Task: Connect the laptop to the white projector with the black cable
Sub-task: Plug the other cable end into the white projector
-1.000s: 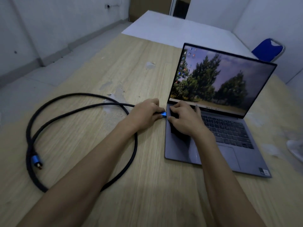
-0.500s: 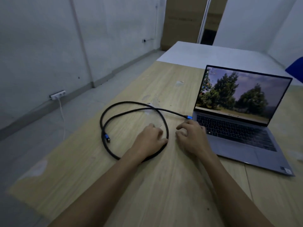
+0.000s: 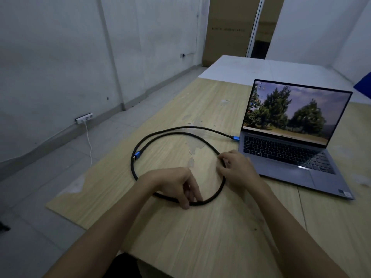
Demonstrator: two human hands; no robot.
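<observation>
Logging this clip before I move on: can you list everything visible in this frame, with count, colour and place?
laptop: 1, grey, open with screen lit, right side of the wooden table.
black cable: 1, black, looped on the table left of the laptop.
plugged connector: 1, blue, at the laptop's left edge.
free connector: 1, blue, lying on the loop's left side.
wooden table: 1, light wood, scuffed patches.
white table: 1, white, behind the wooden one.
power strip: 1, white, at the left wall's base, white cord hanging.
blue object: 1, at the right edge; cannot tell what.
projector: none in view.
left hand: fingers on the loop's near part.
right hand: fingers on the loop beside the laptop.
</observation>
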